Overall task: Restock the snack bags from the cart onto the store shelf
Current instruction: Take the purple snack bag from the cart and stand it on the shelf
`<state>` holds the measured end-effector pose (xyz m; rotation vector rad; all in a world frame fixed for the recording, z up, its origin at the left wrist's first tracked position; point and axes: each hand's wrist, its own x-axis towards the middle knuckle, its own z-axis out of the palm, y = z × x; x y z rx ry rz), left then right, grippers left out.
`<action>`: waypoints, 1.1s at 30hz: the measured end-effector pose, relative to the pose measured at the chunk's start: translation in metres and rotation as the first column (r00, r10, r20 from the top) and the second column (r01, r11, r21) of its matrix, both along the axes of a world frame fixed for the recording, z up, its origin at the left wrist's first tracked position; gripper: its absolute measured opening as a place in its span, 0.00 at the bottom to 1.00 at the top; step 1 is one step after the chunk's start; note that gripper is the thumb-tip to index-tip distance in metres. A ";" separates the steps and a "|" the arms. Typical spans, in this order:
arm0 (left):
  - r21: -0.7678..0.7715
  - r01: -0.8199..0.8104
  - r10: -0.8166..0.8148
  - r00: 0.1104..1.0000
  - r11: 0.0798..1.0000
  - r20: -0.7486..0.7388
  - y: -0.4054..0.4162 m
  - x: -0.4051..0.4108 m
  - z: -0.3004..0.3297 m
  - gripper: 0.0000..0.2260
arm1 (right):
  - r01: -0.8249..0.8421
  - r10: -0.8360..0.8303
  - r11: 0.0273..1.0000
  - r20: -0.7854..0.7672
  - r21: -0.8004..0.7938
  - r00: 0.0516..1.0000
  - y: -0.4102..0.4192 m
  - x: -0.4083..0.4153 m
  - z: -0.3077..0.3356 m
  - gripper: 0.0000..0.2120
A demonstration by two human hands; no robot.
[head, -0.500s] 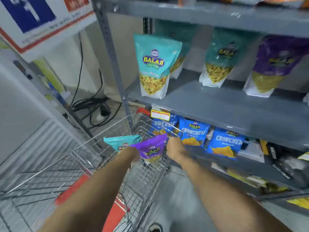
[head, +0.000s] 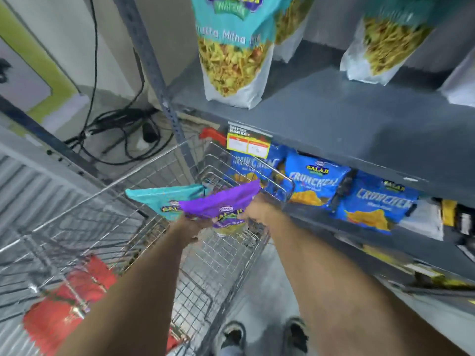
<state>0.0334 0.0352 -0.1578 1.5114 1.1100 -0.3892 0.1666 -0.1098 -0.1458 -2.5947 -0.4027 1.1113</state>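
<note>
Two bare arms reach out from the bottom of the view. No sleeves show on them, and no watch or rings can be seen. The left hand point(head: 195, 223) and right hand point(head: 257, 210) are blurry. Down at the floor are two shoes point(head: 232, 335), dark with light parts. Blue trouser cloth point(head: 231, 352) shows just above one shoe.
</note>
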 end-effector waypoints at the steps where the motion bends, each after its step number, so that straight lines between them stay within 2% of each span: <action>1: 0.012 -0.035 0.034 0.998 0.999 0.046 -0.003 0.002 -0.006 0.13 | 0.020 -0.020 1.000 0.005 0.021 1.000 0.000 0.002 -0.002 0.18; 3: 0.048 -0.094 0.086 0.986 0.994 0.140 -0.006 0.005 -0.014 0.14 | 0.079 -0.080 0.996 0.017 0.049 0.997 0.002 0.003 -0.006 0.23; 5: 0.145 -0.117 0.078 0.966 0.983 0.248 -0.006 0.009 -0.011 0.18 | 0.142 -0.147 0.986 0.061 0.086 0.987 0.003 0.003 -0.004 0.26; 7: 0.235 -0.131 0.046 0.941 0.963 0.335 -0.001 0.010 -0.006 0.21 | 0.193 -0.201 0.967 0.031 0.167 0.979 0.002 0.004 0.005 0.27; 10: 0.232 -0.041 -0.056 0.915 0.972 0.398 0.003 0.007 0.033 0.15 | 0.201 -0.218 0.911 0.009 0.360 0.976 -0.010 0.012 0.028 0.19; 12: 0.245 0.045 -0.152 0.886 0.968 0.438 0.004 0.007 0.074 0.10 | 0.198 -0.207 0.850 -0.037 0.489 0.978 -0.021 0.013 0.051 0.13; 14: 0.303 0.117 -0.251 0.855 0.946 0.454 0.007 0.010 0.109 0.17 | 0.215 -0.209 0.774 -0.080 0.595 0.975 -0.032 0.013 0.080 0.13; 16: 0.328 0.146 -0.303 0.808 0.933 0.504 0.004 0.018 0.148 0.22 | 0.201 -0.223 0.700 -0.057 0.685 0.973 -0.042 0.015 0.112 0.19; 18: 0.311 0.141 -0.307 0.748 0.940 0.588 -0.010 0.033 0.194 0.16 | 0.155 -0.240 0.623 -0.001 0.766 0.971 -0.054 0.021 0.151 0.23; 20: 0.326 0.138 -0.329 0.681 0.935 0.654 -0.028 0.050 0.236 0.15 | 0.128 -0.305 0.543 0.053 0.830 0.951 -0.070 0.030 0.191 0.27; 22: 0.326 0.136 -0.338 0.614 0.935 0.714 -0.046 0.069 0.269 0.19 | 0.100 -0.377 0.480 0.102 0.871 0.921 -0.092 0.039 0.228 0.31; 24: 0.381 0.150 -0.397 0.554 0.912 0.732 -0.069 0.091 0.297 0.20 | 0.090 -0.439 0.448 0.131 0.889 0.889 -0.118 0.050 0.255 0.29; 26: 0.429 0.150 -0.443 0.494 0.891 0.748 -0.097 0.117 0.318 0.22 | 0.094 -0.516 0.440 0.166 0.893 0.840 -0.151 0.062 0.274 0.31; 28: 0.417 0.177 -0.449 0.454 0.892 0.770 -0.129 0.143 0.327 0.25 | 0.088 -0.564 0.441 0.200 0.893 0.801 -0.189 0.077 0.284 0.36; 30: 0.416 0.201 -0.462 0.420 0.887 0.781 -0.164 0.166 0.332 0.27 | 0.073 -0.600 0.423 0.219 0.903 0.770 -0.231 0.089 0.292 0.37; 33: 0.410 0.245 -0.474 0.345 0.879 0.810 -0.223 0.200 0.337 0.21 | 0.087 -0.677 0.358 0.194 0.930 0.710 -0.289 0.100 0.313 0.36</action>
